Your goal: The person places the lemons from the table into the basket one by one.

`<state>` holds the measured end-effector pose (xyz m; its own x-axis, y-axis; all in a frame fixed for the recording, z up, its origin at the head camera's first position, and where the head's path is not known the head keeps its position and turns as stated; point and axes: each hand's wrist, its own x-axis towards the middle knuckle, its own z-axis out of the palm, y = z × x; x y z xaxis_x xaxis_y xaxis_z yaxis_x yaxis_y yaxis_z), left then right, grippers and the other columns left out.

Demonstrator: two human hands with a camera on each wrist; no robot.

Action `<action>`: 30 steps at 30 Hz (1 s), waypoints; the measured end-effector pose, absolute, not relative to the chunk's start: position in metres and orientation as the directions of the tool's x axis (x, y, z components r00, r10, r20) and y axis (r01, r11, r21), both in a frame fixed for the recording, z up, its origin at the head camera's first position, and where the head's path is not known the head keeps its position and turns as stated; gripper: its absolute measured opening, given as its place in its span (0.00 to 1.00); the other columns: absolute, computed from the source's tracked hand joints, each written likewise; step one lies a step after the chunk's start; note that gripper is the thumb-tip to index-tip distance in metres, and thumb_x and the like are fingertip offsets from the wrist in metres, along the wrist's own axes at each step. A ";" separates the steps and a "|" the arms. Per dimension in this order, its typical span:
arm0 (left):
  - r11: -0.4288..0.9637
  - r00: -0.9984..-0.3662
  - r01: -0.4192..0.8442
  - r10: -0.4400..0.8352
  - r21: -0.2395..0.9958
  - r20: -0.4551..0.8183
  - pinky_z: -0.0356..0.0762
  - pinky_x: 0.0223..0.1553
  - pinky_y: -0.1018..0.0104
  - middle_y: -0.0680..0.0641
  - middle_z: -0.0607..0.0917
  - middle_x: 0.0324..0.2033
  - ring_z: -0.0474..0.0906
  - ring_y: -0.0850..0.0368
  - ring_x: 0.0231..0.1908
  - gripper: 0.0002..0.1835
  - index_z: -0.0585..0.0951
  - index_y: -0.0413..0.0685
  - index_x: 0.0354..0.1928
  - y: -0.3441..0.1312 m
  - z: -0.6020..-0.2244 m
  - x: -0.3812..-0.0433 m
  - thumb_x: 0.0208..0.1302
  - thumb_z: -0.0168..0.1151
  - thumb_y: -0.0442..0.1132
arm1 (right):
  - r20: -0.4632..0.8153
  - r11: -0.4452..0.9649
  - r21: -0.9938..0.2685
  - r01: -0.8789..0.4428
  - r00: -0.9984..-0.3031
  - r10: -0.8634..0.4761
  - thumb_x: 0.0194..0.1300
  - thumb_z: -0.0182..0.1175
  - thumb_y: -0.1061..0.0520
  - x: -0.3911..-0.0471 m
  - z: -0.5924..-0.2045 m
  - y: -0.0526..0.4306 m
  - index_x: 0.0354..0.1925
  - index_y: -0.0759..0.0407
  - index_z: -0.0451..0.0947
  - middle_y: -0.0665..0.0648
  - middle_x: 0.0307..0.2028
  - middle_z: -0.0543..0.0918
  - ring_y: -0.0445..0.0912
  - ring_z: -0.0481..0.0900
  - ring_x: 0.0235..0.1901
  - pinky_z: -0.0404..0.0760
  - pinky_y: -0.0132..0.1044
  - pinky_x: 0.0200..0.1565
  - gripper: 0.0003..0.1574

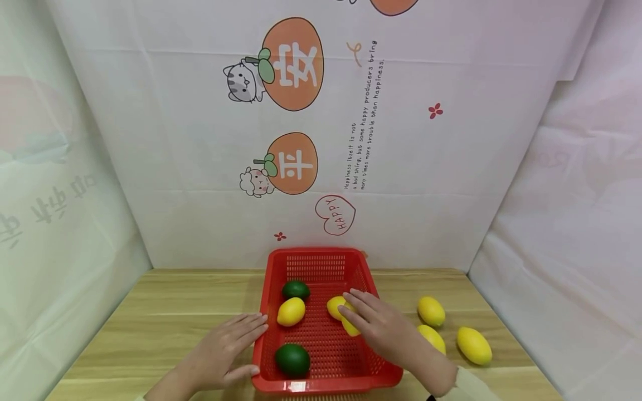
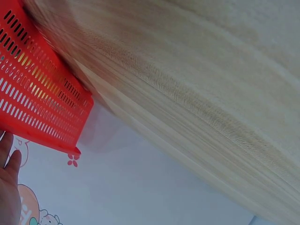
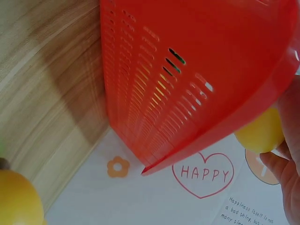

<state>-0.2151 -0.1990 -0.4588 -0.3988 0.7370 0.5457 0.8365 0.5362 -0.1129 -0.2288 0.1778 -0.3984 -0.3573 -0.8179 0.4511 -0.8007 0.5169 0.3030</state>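
A red plastic basket (image 1: 321, 384) stands on the table, also seen from the side in the left wrist view. My left hand (image 1: 223, 351) rests on its left rim with the fingers extended. Over the basket's right side, my right hand (image 1: 388, 328) holds a yellow lemon (image 1: 350, 324); in the right wrist view this lemon (image 3: 260, 131) shows above the rim, gripped by the fingers. Next to it in the head view is another lemon (image 1: 335, 307), partly covered. At the left inside the basket lie a lemon (image 1: 291, 312) and two dark green oval fruits (image 1: 293, 360), one behind and one in front.
Three more lemons (image 1: 473, 346) lie on the wood-grain table (image 1: 165, 312) right of the basket, one partly behind the right forearm. A white printed sheet (image 1: 401, 223) rises behind the basket, and pale sheets stand on both sides.
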 end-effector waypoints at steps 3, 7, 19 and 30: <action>0.535 -0.398 0.837 0.738 -0.114 0.545 0.77 0.53 0.48 0.42 0.78 0.59 0.75 0.47 0.58 0.33 0.78 0.37 0.60 -0.199 -0.458 -0.215 0.63 0.61 0.58 | 0.416 0.519 0.295 -0.802 -0.381 -0.826 0.44 0.78 0.63 -0.229 -0.398 0.175 0.64 0.56 0.71 0.59 0.62 0.75 0.53 0.70 0.63 0.79 0.46 0.52 0.48; 0.541 -0.409 0.834 0.738 -0.108 0.536 0.77 0.53 0.48 0.42 0.78 0.59 0.75 0.47 0.58 0.33 0.78 0.38 0.60 -0.199 -0.458 -0.215 0.63 0.61 0.58 | 0.377 0.515 0.288 -0.807 -0.398 -0.836 0.46 0.77 0.62 -0.229 -0.399 0.170 0.65 0.55 0.71 0.58 0.62 0.75 0.52 0.70 0.63 0.79 0.44 0.53 0.47; 0.552 -0.431 0.829 0.735 -0.093 0.524 0.77 0.53 0.49 0.43 0.78 0.59 0.75 0.48 0.59 0.33 0.78 0.39 0.60 -0.199 -0.458 -0.214 0.63 0.61 0.58 | 0.250 0.525 0.238 -0.817 -0.471 -0.846 0.53 0.73 0.58 -0.229 -0.401 0.162 0.65 0.53 0.72 0.56 0.63 0.74 0.50 0.71 0.63 0.78 0.41 0.53 0.41; 0.554 -0.434 0.828 0.736 -0.093 0.520 0.77 0.53 0.49 0.43 0.78 0.60 0.75 0.48 0.59 0.33 0.77 0.39 0.60 -0.198 -0.457 -0.214 0.63 0.61 0.58 | 0.223 0.514 0.222 -0.829 -0.470 -0.854 0.53 0.73 0.59 -0.230 -0.410 0.160 0.65 0.53 0.71 0.57 0.63 0.74 0.50 0.72 0.62 0.77 0.41 0.55 0.41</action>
<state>-0.2140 -0.1979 -0.4572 -0.4341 0.7357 0.5199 0.8276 0.5537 -0.0925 -0.2296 0.1602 -0.4096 -0.4697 -0.8542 0.2230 -0.8289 0.5136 0.2216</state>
